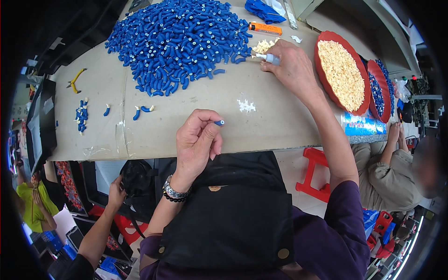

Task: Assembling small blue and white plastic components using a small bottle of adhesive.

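Note:
A short blue curved tube piece (218, 123) with a white-centred end is pinched between the thumb and finger of my left hand (196, 140), over the table's front edge. Farther to the right, my right hand (295, 70) grips a small translucent bottle with a narrow nozzle (269, 58), which points left. Its tip is beside a little heap of cream-coloured pieces (264, 45) and the edge of a large pile of blue curved pieces (182, 39). At the left lie several blue pieces with cream tips (81, 116).
Yellow-handled pliers (75, 81) lie at the far left. An orange box (265, 28) and a blue cloth (264, 11) are at the back. A red dish of cream pieces (322, 77) stands right, beside another red dish (385, 112). Other people sit on both sides.

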{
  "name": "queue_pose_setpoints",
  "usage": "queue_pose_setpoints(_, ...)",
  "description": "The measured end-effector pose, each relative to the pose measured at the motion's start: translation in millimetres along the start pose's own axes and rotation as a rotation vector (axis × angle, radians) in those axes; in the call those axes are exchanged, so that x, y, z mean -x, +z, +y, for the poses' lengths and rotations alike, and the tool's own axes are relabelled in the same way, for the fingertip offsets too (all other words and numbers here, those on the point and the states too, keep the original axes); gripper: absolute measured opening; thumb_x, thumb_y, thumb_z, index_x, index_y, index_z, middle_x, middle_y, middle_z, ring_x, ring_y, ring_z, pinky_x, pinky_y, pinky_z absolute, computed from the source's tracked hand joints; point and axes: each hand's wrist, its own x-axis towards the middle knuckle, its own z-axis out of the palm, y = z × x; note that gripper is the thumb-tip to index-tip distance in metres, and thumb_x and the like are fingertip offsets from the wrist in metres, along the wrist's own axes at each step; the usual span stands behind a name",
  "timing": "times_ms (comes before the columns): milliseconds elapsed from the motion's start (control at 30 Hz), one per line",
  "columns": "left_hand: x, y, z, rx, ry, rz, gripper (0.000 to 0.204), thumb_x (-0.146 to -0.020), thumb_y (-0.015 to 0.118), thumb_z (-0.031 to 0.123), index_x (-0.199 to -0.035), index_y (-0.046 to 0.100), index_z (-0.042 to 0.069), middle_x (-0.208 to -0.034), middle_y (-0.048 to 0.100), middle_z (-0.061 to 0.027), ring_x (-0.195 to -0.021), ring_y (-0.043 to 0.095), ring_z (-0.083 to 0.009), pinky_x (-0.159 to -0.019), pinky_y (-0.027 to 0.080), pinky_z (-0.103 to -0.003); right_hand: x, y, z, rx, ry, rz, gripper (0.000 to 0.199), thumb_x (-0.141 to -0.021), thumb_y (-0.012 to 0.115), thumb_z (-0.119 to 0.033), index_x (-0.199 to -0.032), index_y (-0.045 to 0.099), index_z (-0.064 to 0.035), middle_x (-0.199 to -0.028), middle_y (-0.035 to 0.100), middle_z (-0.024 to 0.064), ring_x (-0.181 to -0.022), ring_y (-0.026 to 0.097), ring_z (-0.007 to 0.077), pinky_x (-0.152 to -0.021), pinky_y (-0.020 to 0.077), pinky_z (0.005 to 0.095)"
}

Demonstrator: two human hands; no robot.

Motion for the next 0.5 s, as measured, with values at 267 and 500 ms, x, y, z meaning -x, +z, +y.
queue_pose_setpoints(267, 0, 1, -1, -0.001, -0.004, 0.008, 0.007, -0.096, 0.053, 0.008, -0.099, 0.054, 0.001, -0.070, 0.053, 0.0003, -0.047, 0.048, -0.0028, -0.038, 0.032, -0.016, 2, -4, -7, 0.036, -0.029, -0.026, 0.020, -0.071, 0.075, -0.016, -0.087, 0.070, -0.0058, -0.090, 0.063, 0.0093, -0.095, 0.059, 0.0281, -0.079, 0.0502, 0.0416)
queue_pose_setpoints(500, -1, 2, -1, -0.002, 0.000, 0.003, 0.007, -0.096, 0.052, 0.006, -0.099, 0.054, 0.001, -0.077, 0.055, -0.0017, -0.049, 0.049, -0.0033, -0.038, 0.033, -0.016, 36, -7, -11, -0.106, -0.200, -0.043, 0.013, -0.073, 0.071, -0.004, -0.085, 0.068, -0.0048, -0.087, 0.065, 0.0074, -0.089, 0.059, 0.0247, -0.076, 0.0496, 0.0370)
